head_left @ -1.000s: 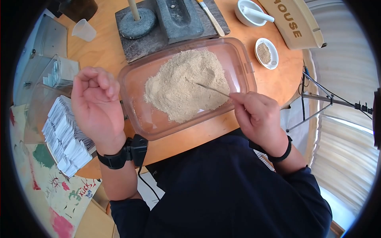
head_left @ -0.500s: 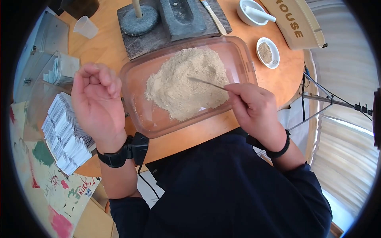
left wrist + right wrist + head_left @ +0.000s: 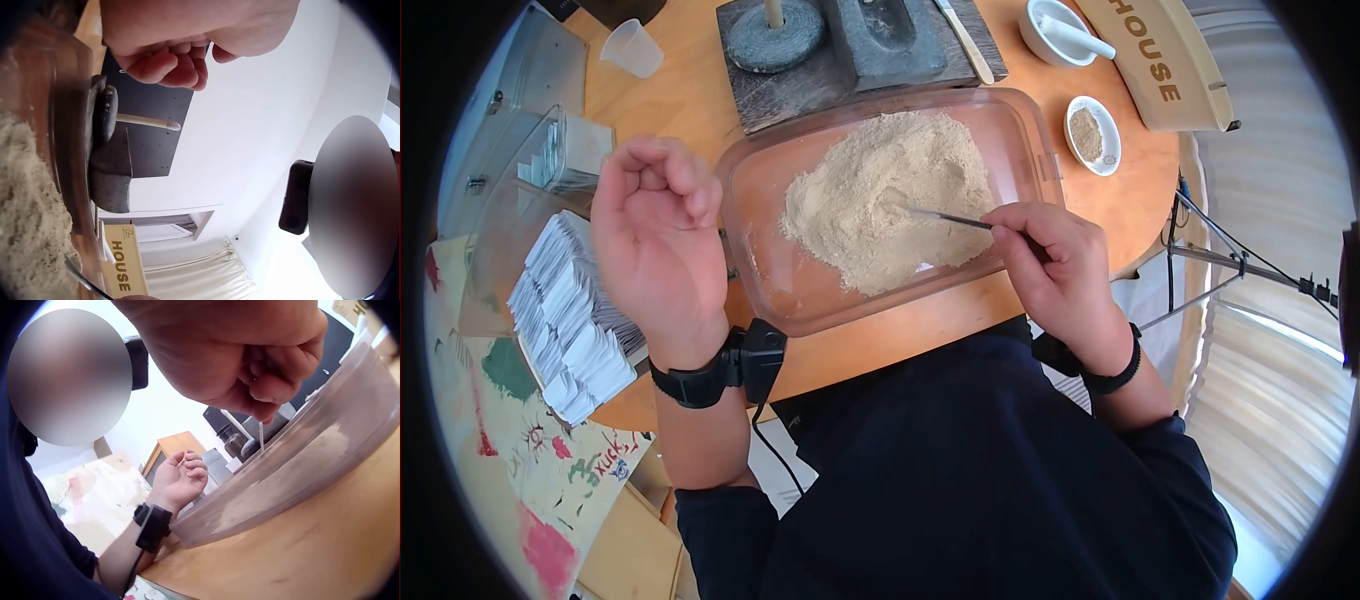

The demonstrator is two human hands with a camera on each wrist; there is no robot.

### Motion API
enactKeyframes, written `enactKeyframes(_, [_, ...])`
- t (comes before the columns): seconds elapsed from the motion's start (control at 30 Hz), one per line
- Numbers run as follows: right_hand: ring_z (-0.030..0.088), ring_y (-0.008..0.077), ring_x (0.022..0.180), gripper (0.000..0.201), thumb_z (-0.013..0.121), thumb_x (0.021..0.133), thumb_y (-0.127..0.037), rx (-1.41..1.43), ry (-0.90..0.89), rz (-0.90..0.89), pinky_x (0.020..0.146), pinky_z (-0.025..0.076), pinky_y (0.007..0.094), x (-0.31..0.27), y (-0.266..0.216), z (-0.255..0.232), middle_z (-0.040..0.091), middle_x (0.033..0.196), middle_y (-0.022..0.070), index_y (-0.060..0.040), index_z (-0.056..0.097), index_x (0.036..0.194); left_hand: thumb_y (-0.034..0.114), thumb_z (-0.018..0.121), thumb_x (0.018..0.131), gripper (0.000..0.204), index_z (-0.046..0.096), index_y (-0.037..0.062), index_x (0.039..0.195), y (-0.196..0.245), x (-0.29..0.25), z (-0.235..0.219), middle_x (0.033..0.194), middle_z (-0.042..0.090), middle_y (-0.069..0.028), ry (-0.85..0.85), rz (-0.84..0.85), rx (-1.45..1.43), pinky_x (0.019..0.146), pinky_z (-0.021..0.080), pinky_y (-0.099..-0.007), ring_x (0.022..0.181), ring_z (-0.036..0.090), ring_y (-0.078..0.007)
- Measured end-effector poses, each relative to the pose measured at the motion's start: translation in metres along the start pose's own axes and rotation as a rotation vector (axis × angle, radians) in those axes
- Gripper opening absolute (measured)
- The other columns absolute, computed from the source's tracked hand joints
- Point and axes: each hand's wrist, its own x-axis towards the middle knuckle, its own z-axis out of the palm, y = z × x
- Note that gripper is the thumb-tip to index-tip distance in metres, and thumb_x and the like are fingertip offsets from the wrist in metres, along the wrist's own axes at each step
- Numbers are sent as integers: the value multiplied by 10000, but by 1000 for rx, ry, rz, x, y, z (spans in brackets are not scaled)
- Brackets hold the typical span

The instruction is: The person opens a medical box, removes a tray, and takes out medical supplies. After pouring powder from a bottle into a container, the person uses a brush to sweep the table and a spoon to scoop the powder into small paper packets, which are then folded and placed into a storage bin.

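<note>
A heap of pale beige powder (image 3: 870,230) fills much of a clear pinkish plastic tub (image 3: 765,300) on the table. My right hand (image 3: 1055,265) pinches a thin metal spatula (image 3: 950,216) between thumb and fingers, over the tub's near right side. The spatula's tip is at the powder, beside a small hollow; the left wrist view also shows its blade (image 3: 78,272) against the heap. At the tub's left side, my left hand (image 3: 662,240) is raised palm up with fingers loosely curled, holding nothing.
Behind the tub, a dark board (image 3: 785,105) carries a round stone (image 3: 775,40) with a wooden stick, a stone trough (image 3: 885,50) and a brush (image 3: 968,45). A mortar with pestle (image 3: 1060,35), a small powder dish (image 3: 1092,150), a plastic beaker (image 3: 632,50) and paper packets (image 3: 570,310) stand around.
The whole head view has shifted slightly, moving the tub right and up in it. The spatula has shifted in the powder, where a small hollow now shows. My left hand keeps its pose.
</note>
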Motion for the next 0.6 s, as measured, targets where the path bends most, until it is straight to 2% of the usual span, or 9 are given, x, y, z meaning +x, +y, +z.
enactKeyframes(0.17, [665, 274, 661, 96, 641, 850, 16, -28, 19, 24, 586, 520, 342, 1, 0, 1, 675, 780, 140, -2, 703, 922, 281, 382, 1062, 320, 555, 12, 1043, -1, 0, 0, 848, 540, -92, 1, -1, -5, 642, 369, -288, 723, 455, -168])
enactKeyframes(0.37, [654, 277, 634, 97, 642, 850, 18, 101, -31, 26, 574, 513, 342, 2, -2, 6, 672, 765, 128, -2, 703, 923, 282, 391, 1059, 318, 559, 12, 1051, -1, 0, -1, 854, 541, -93, -7, -2, -5, 646, 371, -289, 729, 455, -171])
enactKeyframes(0.43, [648, 272, 622, 97, 645, 846, 27, -3, 19, -32, 562, 503, 338, 2, -1, 3, 663, 747, 122, -5, 699, 919, 282, 391, 1059, 320, 560, 11, 1052, 0, 0, -2, 857, 541, -93, 4, 1, -2, 648, 372, -290, 729, 454, -172])
enactKeyframes(0.6, [633, 269, 600, 123, 650, 828, 49, -69, -2, -120, 541, 487, 342, 0, -21, -7, 626, 700, 111, -10, 689, 928, 287, 387, 1058, 328, 559, 8, 1062, -1, 0, -3, 870, 545, -94, 24, 7, 8, 651, 369, -291, 741, 458, -173])
